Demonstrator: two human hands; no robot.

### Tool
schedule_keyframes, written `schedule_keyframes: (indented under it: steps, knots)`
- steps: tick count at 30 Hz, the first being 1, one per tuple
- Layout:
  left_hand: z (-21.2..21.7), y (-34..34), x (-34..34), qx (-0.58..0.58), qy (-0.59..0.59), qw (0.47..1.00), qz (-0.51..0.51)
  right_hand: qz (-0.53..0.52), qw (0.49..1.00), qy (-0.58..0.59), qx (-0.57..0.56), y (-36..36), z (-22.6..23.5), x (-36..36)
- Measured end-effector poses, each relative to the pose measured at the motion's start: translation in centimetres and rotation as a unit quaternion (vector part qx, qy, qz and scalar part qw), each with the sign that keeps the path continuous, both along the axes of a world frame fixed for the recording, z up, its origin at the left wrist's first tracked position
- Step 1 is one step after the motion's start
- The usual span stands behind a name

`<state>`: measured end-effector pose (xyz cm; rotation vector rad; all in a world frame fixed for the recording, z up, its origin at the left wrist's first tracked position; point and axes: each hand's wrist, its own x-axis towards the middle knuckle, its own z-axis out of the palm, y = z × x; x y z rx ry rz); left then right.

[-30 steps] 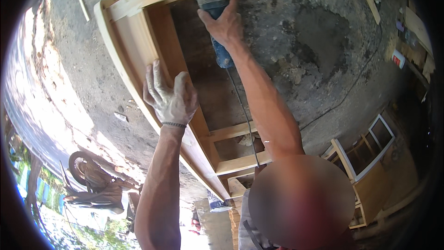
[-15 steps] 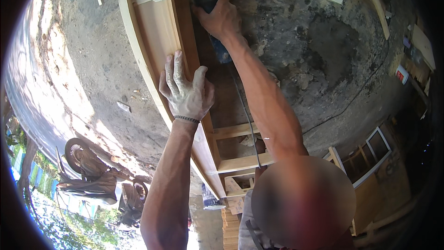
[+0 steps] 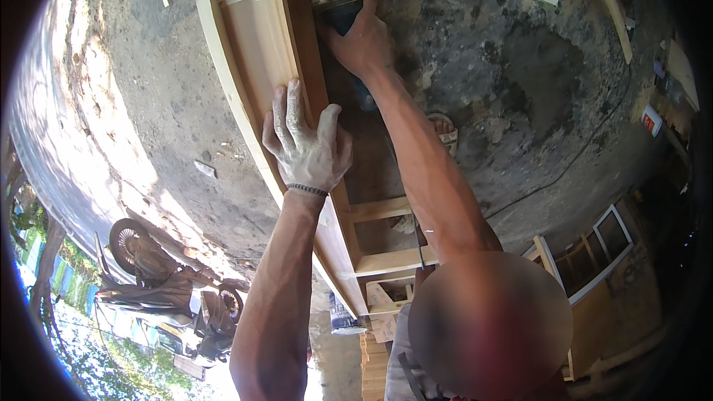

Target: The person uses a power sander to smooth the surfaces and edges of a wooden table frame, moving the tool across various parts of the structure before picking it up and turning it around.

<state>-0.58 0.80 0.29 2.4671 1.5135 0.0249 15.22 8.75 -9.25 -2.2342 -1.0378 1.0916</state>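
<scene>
My left hand point(image 3: 306, 147) lies flat in the middle of the frame, fingers spread and pointing up the picture, palm pressed on the long side board of the wooden frame point(image 3: 256, 52). The forearm runs up to it from the lower edge, with a dark bracelet point(image 3: 307, 190) round the wrist. That hand grips nothing; it only leans on the wood.

My right hand point(image 3: 364, 41) is higher, near the top centre, the arm stretched out long from the lower right. Its fingers are wrapped tight round a blue power tool point(image 3: 338, 4), whose grey head sits in the inner corner where the side board meets the top rail. A thin cord point(image 3: 417, 241) shows lower down beside my arm.

The frame lies on rough concrete ground point(image 3: 520, 89), running from the upper left down toward the lower centre, with pale filler patches on the top rail and short crosspieces point(image 3: 380, 209) near the bottom. A sandalled foot point(image 3: 444, 128) shows just right of my forearm. Motorbikes point(image 3: 167, 282) stand at the lower left, and a small window frame point(image 3: 609, 241) leans at the right.
</scene>
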Motion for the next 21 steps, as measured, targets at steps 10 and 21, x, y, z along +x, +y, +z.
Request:
schedule_keyframes:
  steps: [10,21]
  knots:
    - [-0.4,-0.2,-0.3,0.006,-0.004,1.0,0.008,-0.036,0.999,-0.018,0.032,0.2,-0.7,1.4]
    - [-0.1,-0.2,0.2,0.02,-0.021,1.0,-0.007,-0.044,0.997,-0.017,0.053,-1.0,-1.4,3.8]
